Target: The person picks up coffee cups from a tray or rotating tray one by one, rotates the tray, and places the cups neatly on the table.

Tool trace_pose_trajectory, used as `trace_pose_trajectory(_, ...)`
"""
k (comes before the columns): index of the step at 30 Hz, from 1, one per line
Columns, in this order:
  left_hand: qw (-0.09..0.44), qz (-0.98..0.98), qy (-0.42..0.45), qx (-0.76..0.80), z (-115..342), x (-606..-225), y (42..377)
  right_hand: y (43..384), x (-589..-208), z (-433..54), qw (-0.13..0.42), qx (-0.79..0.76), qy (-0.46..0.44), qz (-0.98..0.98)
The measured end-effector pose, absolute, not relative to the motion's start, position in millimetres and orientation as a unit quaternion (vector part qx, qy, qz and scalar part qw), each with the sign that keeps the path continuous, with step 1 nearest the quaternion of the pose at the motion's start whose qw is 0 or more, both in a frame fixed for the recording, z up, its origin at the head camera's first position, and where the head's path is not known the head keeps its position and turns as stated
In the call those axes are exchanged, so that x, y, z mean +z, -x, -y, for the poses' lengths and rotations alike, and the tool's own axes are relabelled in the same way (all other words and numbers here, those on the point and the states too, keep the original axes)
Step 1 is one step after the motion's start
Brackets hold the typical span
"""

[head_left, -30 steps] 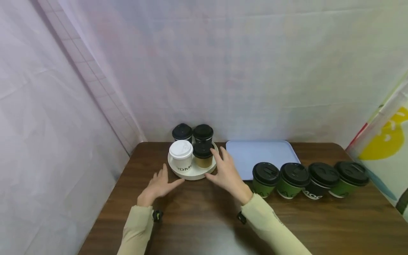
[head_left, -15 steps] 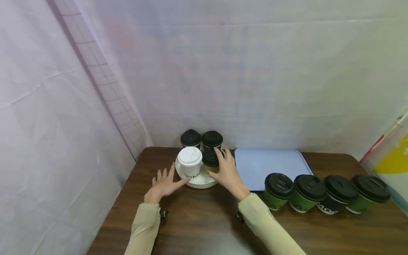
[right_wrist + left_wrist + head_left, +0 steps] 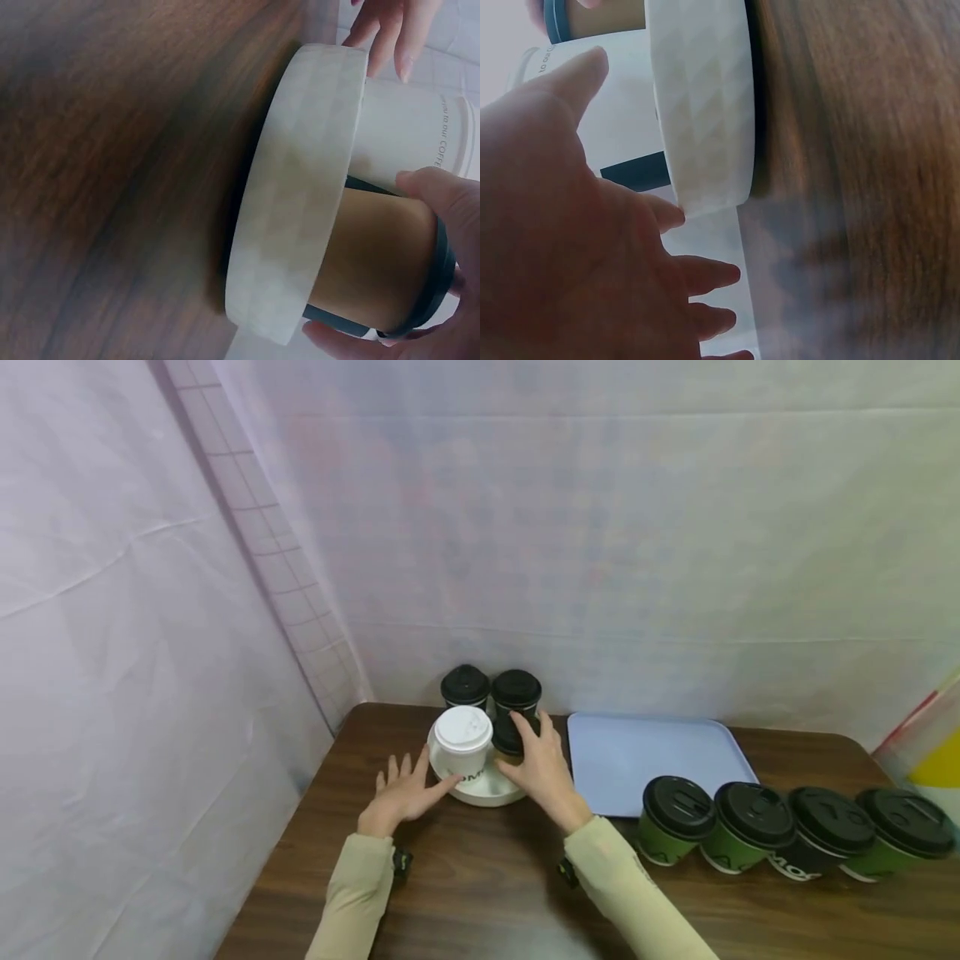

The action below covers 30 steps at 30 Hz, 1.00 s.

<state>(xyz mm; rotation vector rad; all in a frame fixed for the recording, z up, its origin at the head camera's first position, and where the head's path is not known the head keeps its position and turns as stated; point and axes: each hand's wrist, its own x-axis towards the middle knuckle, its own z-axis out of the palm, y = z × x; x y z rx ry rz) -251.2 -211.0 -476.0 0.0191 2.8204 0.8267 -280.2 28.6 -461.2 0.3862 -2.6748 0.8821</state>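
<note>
A white round tray [image 3: 491, 795] bears several lidded paper coffee cups. At its front left stands a white coffee cup [image 3: 462, 742], with a brown coffee cup [image 3: 379, 259] under a black lid to its right. My left hand [image 3: 405, 795] is spread beside the white cup, fingers straight along the tray's left side and thumb across the cup's front. My right hand [image 3: 546, 768] reaches round the brown cup, thumb on its near side and fingers curved round the other; in the head view it covers much of that cup. Both cups are upright on the tray.
Two black-lidded cups [image 3: 516, 691] stand at the back of the round tray. To the right lies a light blue rectangular tray [image 3: 652, 752]. Before it, a row of green and black cups [image 3: 675, 818] stands on the wooden table [image 3: 480, 877]. White curtains hang behind and left.
My right hand has moved in closer round the brown cup, and my left hand has come up against the white cup's side. The head view has shifted slightly left.
</note>
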Motion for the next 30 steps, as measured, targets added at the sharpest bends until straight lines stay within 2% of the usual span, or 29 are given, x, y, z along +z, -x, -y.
trace_pose_trajectory(6,0.1,-0.957,-0.001,0.272,208,-473,247,283,-464,-27,0.154,0.317,-0.127,0.927)
trace_pose_trajectory(14,0.15,-0.95,0.014,0.275,210,-468,242,285,-466,-27,0.168,0.332,-0.128,0.919)
trace_pose_trajectory(20,0.164,-0.943,0.005,0.29,206,-461,240,282,-462,-34,0.181,0.332,-0.123,0.917)
trace_pose_trajectory(30,0.181,-0.951,-0.016,0.25,198,-454,239,270,-450,-47,0.23,0.35,-0.137,0.898)
